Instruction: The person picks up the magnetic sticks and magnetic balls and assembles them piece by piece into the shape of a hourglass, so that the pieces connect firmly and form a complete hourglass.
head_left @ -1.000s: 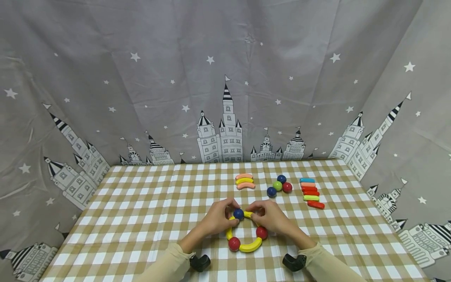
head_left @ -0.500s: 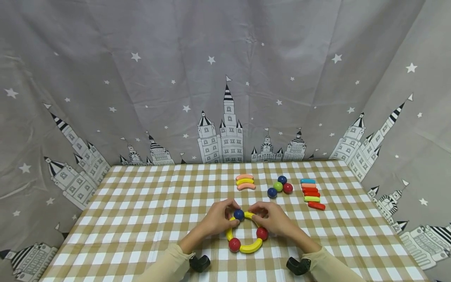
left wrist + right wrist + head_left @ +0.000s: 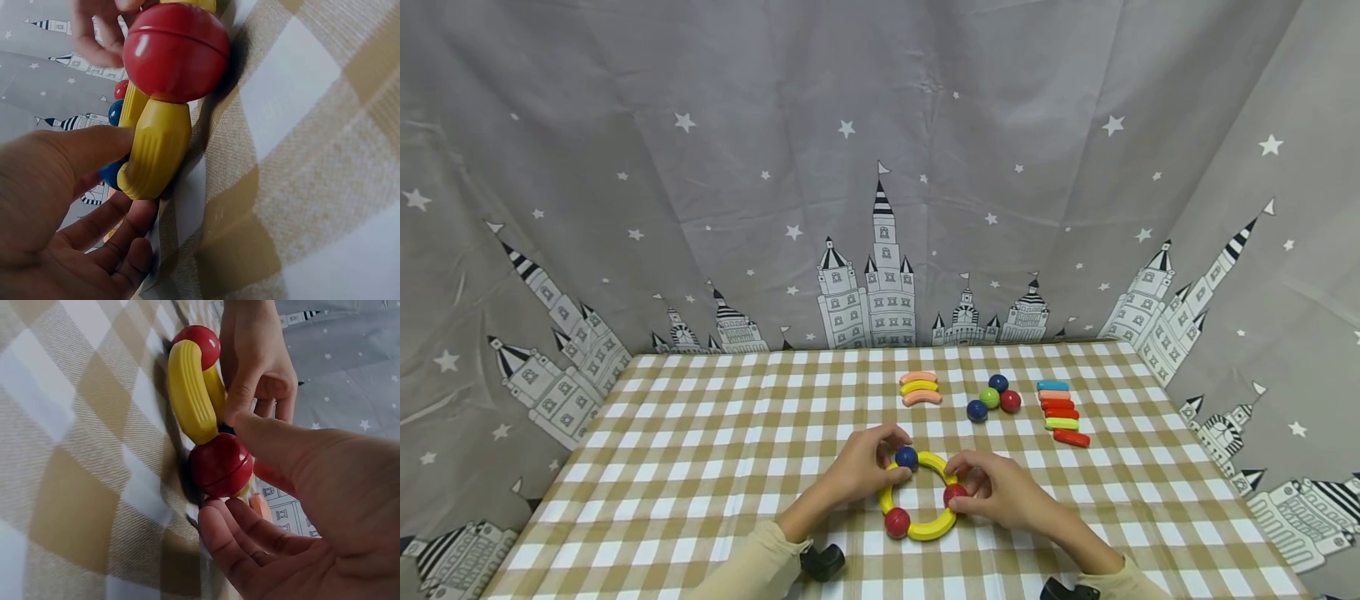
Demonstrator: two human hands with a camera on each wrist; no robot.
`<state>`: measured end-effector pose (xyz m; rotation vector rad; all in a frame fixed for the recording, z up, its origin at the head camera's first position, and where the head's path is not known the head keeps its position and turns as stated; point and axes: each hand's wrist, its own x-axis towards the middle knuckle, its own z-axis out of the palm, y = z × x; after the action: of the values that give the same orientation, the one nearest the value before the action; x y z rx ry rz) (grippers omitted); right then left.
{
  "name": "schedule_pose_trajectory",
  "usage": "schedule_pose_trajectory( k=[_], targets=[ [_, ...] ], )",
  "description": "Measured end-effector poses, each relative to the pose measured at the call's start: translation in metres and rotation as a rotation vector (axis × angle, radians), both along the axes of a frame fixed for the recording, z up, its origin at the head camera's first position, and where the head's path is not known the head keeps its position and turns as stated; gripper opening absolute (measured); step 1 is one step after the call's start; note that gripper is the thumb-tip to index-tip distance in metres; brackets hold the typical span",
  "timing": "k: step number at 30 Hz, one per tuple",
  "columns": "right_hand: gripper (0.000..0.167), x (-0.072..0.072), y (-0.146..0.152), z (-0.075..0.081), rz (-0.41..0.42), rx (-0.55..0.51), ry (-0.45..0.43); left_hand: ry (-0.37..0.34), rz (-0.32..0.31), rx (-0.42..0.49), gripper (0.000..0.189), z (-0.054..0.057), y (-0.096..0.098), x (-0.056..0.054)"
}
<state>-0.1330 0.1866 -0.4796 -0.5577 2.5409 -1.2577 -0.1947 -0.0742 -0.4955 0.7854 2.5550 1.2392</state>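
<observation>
A ring of curved yellow sticks (image 3: 932, 528) and balls lies on the checked cloth, joined end to end. At its far side my left hand (image 3: 859, 465) holds the dark blue ball (image 3: 906, 457), thumb in front and fingers behind. My right hand (image 3: 1000, 492) pinches the red ball (image 3: 954, 495) on the ring's right side; in the right wrist view its thumb and fingertips stand on either side of that red ball (image 3: 220, 465). Another red ball (image 3: 897, 522), at the near left of the ring, is untouched and shows large in the left wrist view.
Beyond the ring lie several loose pieces: a stack of curved sticks (image 3: 921, 388), a cluster with a green ball (image 3: 989, 397) and a red ball (image 3: 1011, 402), and a column of short straight sticks (image 3: 1060, 413) at right. A grey castle-print curtain (image 3: 1037, 208) hangs behind the table.
My right hand has moved from the upper-right yellow stick down and right to the red ball, uncovering that stick. The left hand has stayed at the blue ball.
</observation>
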Motion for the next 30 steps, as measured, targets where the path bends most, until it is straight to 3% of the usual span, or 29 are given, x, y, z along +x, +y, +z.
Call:
schedule_pose_trajectory(
  k=[13,30],
  targets=[
    [0.021,0.001,0.005,-0.007,-0.007,-0.007,-0.012,-0.015,-0.007,0.017,0.024,0.003,-0.002,-0.002],
    [0.026,-0.027,0.008,-0.01,-0.008,-0.008,0.015,0.007,-0.012,-0.031,0.02,0.012,-0.018,0.001]
  ],
)
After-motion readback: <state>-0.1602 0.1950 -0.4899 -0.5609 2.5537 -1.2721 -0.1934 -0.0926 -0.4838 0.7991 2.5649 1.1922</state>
